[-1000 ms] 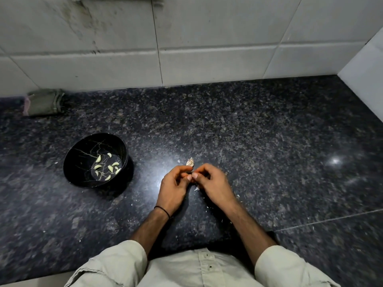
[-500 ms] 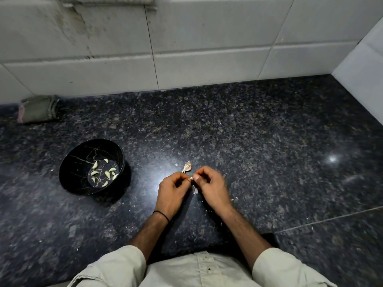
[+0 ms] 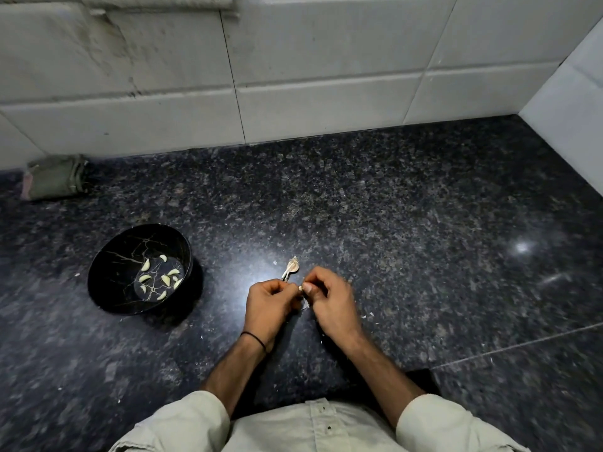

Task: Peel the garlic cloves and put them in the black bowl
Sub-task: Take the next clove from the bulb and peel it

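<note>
**Q:** Head view. What has changed in the last second, and what does it mean for the task?

**A:** Very little. The left hand [image 3: 269, 305] and right hand [image 3: 329, 301] remain together over the granite counter [image 3: 424, 223]. Each pinches the same small garlic clove [image 3: 300, 288] between thumb and fingertips, with the other fingers curled in. The right hand is now smeared by motion blur and the left is sharp. This suggests the right is working the skin off while the left steadies the clove.

The dry garlic stalk [image 3: 291, 268] lies on the counter just beyond the knuckles. More of its length shows than a second ago, when the fingers partly covered it. The peeled cloves [image 3: 165, 279] in the black bowl [image 3: 114, 256] look unchanged in number, about eight. The bowl has shifted in the frame, but the tiled wall [image 3: 326, 60] has shifted with it, so the camera moved and the bowl did not. The peeling step is still in hand, and this clove has not yet started toward the bowl.

**Q:** How does the clove look, and where is it?

**A:** Only a pale speck shows between the two thumb tips. Whether skin still clings to it cannot be told. It is held just above the counter, well apart from the bowl, on the bowl's right. The peeled cloves are cream crescents scattered over the bowl's floor, which has gold crack-like veining. Papery skin flakes [image 3: 370, 316] dot the counter near the right hand. A folded cloth [image 3: 55, 177] lies against the wall at far left and plays no part.
</note>
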